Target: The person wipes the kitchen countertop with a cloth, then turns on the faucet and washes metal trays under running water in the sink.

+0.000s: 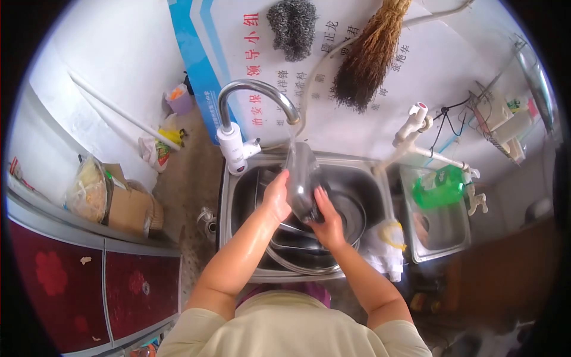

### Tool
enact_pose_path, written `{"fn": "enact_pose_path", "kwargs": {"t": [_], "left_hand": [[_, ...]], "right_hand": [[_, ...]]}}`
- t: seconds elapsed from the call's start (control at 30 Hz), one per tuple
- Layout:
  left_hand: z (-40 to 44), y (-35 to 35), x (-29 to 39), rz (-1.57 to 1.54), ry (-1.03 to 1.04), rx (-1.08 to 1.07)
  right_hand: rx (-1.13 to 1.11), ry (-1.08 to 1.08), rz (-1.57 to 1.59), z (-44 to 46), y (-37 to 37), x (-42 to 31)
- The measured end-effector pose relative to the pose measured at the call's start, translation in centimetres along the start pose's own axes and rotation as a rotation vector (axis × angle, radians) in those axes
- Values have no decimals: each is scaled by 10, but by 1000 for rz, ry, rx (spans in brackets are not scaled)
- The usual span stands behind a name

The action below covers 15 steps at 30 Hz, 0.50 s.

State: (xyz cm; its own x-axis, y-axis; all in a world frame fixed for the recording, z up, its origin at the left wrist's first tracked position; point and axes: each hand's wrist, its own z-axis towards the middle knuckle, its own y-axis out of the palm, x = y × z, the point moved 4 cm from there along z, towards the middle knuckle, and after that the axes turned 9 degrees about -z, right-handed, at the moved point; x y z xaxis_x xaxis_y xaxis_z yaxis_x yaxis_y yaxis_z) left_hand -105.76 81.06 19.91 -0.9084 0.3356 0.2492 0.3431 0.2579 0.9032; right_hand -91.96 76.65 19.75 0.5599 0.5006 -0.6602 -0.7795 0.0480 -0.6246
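Note:
A shiny grey, long metal-looking vessel [303,178] is held tilted under the faucet [259,86], over the sink [238,196]. Its exact kind is hard to make out. My left hand [278,195] grips its left side, fingers partly hidden behind it. On the lower right, my right hand [326,217] is closed around its edge. Water seems to run from the spout onto its upper end. Below my hands, a round metal basin [351,205] and other metal ware lie in the sink.
A white cloth [383,253] hangs at the sink's right rim. A smaller sink [443,232] to the right holds a green bottle [440,186]. White pipes with a tap [410,125] stand between. A straw brush [372,56] and steel scourer [291,30] hang on the wall.

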Motion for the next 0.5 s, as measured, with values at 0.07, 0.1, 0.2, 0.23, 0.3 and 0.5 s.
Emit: {"fn": "enact_pose_path", "kwargs": {"t": [0.07, 0.1, 0.2, 0.23, 0.3, 0.5], "left_hand": [[-1, 4, -4, 36, 49, 30], [1, 6, -3, 39, 63, 10], [12, -9, -2, 50, 45, -35], [11, -6, 0, 37, 40, -18], [4, -4, 2, 1, 31, 19], [2, -27, 4, -12, 27, 74]], "right_hand": [[57, -48, 24, 24, -4, -27], [85, -73, 38, 39, -7, -41], [29, -109, 23, 52, -6, -47], [6, -116, 31, 54, -5, -44], [-75, -67, 45, 35, -7, -26], [-387, 126, -139, -15, -10, 51]]}}
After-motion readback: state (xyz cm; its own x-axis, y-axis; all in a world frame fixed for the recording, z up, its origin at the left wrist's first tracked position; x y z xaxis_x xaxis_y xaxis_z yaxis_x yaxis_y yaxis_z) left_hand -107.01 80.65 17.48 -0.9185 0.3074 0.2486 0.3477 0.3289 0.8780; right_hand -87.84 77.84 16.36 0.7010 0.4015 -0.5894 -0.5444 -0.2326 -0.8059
